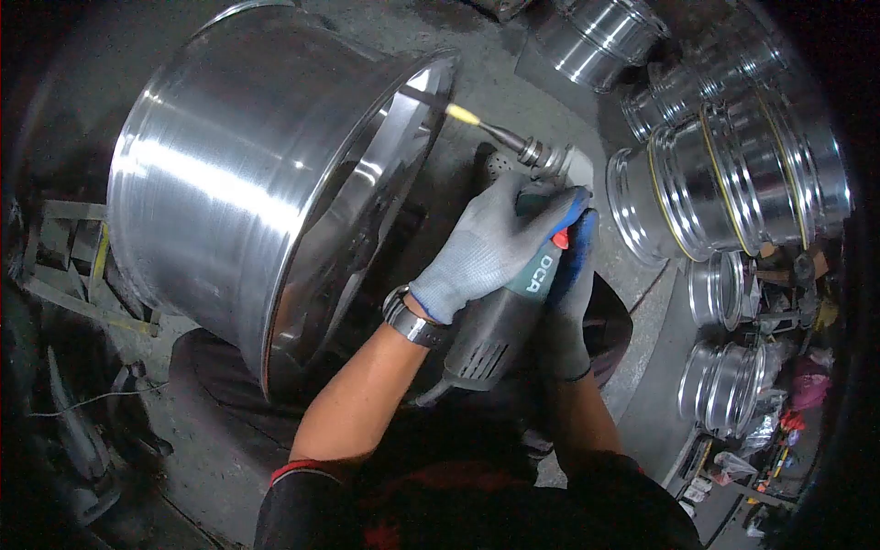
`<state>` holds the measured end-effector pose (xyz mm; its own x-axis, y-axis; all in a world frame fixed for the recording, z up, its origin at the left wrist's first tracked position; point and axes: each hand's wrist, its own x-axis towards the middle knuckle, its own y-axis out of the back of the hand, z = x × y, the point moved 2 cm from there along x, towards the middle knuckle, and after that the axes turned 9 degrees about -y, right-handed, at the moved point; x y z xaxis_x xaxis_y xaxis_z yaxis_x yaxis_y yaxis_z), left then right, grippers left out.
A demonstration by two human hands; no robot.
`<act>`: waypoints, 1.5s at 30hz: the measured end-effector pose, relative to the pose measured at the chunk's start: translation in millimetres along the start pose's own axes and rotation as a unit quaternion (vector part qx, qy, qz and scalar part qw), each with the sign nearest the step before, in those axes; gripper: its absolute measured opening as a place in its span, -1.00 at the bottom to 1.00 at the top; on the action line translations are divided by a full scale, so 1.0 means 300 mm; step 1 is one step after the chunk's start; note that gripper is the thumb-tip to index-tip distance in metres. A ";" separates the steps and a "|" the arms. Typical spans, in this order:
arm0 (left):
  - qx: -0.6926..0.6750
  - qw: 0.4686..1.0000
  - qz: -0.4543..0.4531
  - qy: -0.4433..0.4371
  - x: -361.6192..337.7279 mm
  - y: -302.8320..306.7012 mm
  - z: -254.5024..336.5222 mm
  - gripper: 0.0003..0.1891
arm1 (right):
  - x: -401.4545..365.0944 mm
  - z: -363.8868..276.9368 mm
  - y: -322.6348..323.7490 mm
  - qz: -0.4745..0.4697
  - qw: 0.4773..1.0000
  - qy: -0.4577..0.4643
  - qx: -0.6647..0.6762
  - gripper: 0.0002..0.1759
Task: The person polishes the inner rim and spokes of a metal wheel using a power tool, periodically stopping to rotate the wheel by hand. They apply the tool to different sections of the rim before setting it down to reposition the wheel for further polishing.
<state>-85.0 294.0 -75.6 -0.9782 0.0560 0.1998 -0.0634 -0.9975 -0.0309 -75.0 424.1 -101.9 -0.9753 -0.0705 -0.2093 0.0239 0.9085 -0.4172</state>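
Observation:
A DCA angle grinder (481,344) with a dark and teal body lies between both my gloved hands, above my lap. My left hand (486,243), in a grey-blue glove, is wrapped over the top of the body near its head. On the far side, my right hand (573,284) grips it too, fingers partly hidden. From the grinder's head a spindle with a yellow sleeve (462,114) points left; its dark, blurred tip overlaps the spoke face of a large silver wheel rim (220,174). The rim stands tilted on its edge, left of my hands.
Several polished rims (724,174) stand in a row at the right, with another rim (600,41) at the top. Smaller rims (720,385) sit lower right beside mixed clutter (811,380). A metal frame (69,275) stands at the left.

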 end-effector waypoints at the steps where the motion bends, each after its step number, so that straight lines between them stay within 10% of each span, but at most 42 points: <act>1: -0.015 1.000 0.008 -0.010 -0.015 0.003 -0.005 -0.49 | -0.004 0.017 0.004 -0.008 1.000 -0.005 0.014 -0.44; 18: -0.035 0.999 0.023 -0.030 -0.071 0.015 0.000 -0.46 | -0.045 0.034 0.007 -0.048 0.997 0.025 -0.055 -0.50; 32: 0.059 0.987 0.059 0.137 -0.207 0.024 -0.043 -0.37 | -0.142 0.112 0.021 -0.065 0.992 -0.108 0.018 -0.43; 45: -0.026 0.999 0.031 -0.016 -0.120 0.020 -0.057 -0.48 | -0.092 0.082 0.002 -0.050 0.999 -0.017 -0.009 -0.43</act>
<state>-53.7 286.6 -99.8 -0.9737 -0.0079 0.2276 -0.0143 -0.9953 -0.0955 -42.8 416.5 -118.2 -0.9646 -0.1754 -0.1970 -0.0781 0.9033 -0.4218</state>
